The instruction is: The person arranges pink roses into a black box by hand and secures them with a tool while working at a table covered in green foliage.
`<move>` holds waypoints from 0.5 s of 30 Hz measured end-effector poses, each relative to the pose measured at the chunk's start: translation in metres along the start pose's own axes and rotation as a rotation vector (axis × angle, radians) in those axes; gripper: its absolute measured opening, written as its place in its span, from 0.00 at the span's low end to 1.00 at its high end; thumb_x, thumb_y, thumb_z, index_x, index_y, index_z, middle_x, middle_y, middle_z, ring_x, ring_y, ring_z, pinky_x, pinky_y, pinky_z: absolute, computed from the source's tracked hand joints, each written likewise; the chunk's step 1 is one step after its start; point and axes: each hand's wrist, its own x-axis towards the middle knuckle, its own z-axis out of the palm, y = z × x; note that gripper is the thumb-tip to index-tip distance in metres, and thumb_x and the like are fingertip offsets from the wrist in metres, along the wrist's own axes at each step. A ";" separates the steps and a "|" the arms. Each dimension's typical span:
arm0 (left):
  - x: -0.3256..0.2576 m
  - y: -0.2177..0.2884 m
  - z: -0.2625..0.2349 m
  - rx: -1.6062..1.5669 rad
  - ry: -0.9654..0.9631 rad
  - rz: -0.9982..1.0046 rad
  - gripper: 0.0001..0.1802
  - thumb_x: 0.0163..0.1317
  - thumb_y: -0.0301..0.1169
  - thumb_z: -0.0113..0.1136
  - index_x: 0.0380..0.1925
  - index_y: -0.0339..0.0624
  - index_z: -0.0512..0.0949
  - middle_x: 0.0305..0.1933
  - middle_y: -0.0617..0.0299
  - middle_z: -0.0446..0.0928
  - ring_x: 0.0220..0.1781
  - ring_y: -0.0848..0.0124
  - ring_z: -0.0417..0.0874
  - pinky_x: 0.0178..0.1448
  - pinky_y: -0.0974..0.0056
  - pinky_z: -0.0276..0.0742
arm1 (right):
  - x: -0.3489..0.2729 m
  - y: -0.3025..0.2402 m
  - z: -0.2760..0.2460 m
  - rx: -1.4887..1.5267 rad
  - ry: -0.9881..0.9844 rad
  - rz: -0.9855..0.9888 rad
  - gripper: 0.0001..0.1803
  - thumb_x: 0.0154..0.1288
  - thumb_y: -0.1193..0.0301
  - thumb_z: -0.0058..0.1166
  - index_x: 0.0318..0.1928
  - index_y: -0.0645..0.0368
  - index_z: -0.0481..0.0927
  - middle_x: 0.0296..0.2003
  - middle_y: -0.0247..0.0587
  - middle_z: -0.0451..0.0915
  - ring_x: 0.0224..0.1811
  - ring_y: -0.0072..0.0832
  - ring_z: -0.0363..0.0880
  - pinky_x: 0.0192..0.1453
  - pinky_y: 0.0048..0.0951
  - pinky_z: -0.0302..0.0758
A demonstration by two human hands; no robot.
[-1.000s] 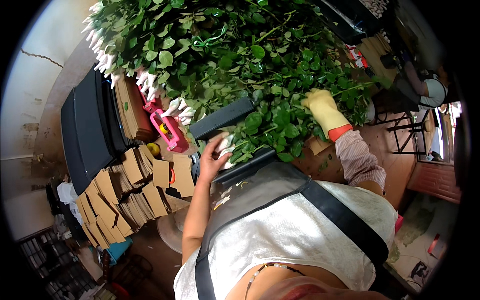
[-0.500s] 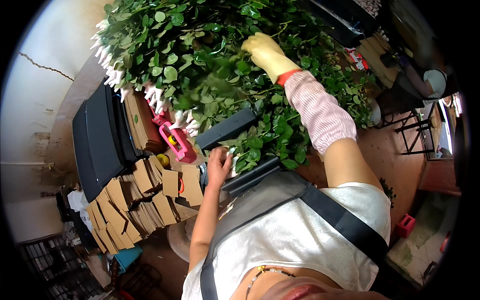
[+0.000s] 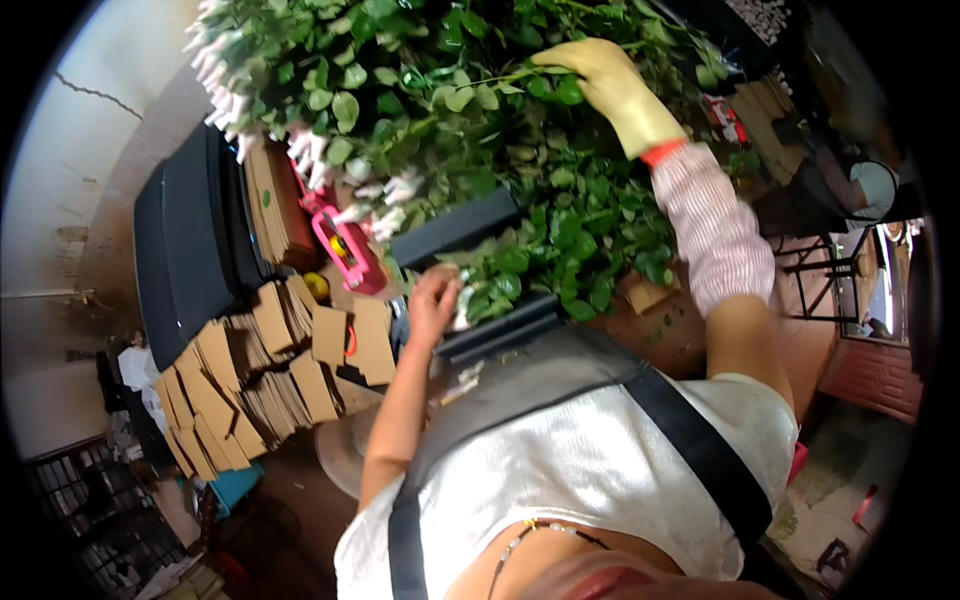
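In the head view, my bare left hand [image 3: 432,305] is resting half-curled against the white-sleeved flower heads [image 3: 463,306] at the left end of the near leafy green bunch [image 3: 575,235]; I cannot tell whether it is gripping them. That bunch is lying between two long black padded bars [image 3: 455,232]. Farther off, my yellow-gloved right hand [image 3: 548,72] is pinching, fingers nearly together, a long green leafy stem [image 3: 500,78] over the large far heap of green foliage [image 3: 400,50]. I judge I am picking out a stem; the next move is probably calling for easing it free without snagging its leaves.
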 end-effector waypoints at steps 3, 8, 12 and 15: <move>-0.009 -0.009 0.004 -0.045 0.028 -0.040 0.12 0.61 0.29 0.70 0.45 0.40 0.84 0.46 0.54 0.84 0.44 0.57 0.85 0.47 0.61 0.79 | -0.017 -0.015 -0.051 0.144 0.079 -0.028 0.32 0.42 0.92 0.51 0.49 0.52 0.86 0.41 0.43 0.86 0.46 0.42 0.84 0.52 0.40 0.81; -0.014 -0.032 0.014 -0.346 0.034 -0.311 0.31 0.60 0.26 0.71 0.62 0.40 0.70 0.51 0.52 0.83 0.51 0.69 0.85 0.58 0.64 0.80 | -0.132 -0.024 -0.059 0.482 -0.410 0.291 0.33 0.42 0.96 0.44 0.46 0.54 0.88 0.45 0.47 0.87 0.51 0.45 0.85 0.59 0.38 0.81; -0.012 -0.012 0.014 -0.380 0.133 -0.209 0.38 0.58 0.24 0.74 0.66 0.43 0.64 0.61 0.54 0.73 0.58 0.68 0.78 0.59 0.65 0.79 | -0.160 -0.035 -0.032 -0.032 -0.851 0.398 0.30 0.46 0.91 0.54 0.49 0.51 0.87 0.46 0.47 0.87 0.51 0.45 0.84 0.56 0.38 0.82; -0.009 -0.007 0.003 -0.224 0.069 -0.150 0.33 0.58 0.25 0.74 0.63 0.43 0.71 0.58 0.54 0.73 0.58 0.64 0.77 0.62 0.62 0.75 | -0.171 -0.047 -0.012 -0.217 -0.866 0.087 0.29 0.54 0.82 0.58 0.57 0.46 0.84 0.57 0.44 0.83 0.58 0.38 0.82 0.59 0.34 0.80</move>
